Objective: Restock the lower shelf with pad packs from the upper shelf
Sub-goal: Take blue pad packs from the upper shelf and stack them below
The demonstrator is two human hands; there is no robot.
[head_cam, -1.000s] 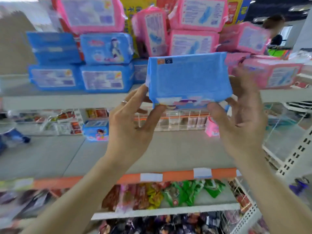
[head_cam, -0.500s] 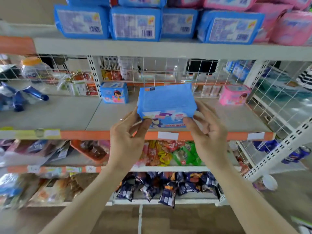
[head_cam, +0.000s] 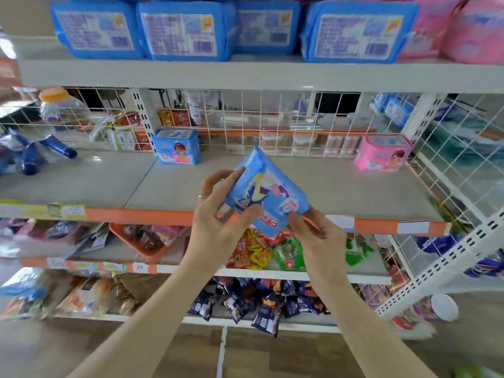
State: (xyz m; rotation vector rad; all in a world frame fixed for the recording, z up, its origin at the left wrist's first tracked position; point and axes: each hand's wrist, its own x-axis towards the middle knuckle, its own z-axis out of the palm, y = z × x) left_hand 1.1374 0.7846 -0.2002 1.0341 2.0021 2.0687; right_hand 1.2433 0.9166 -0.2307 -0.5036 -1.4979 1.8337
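Tilted now, pad pack [head_cam: 266, 192] partly hides right hand [head_cam: 323, 236].

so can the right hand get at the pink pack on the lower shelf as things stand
Probably yes, once freed: the right hand pinches the blue pack together with the left hand. Nothing stands on the lower shelf between it and the pink pack.
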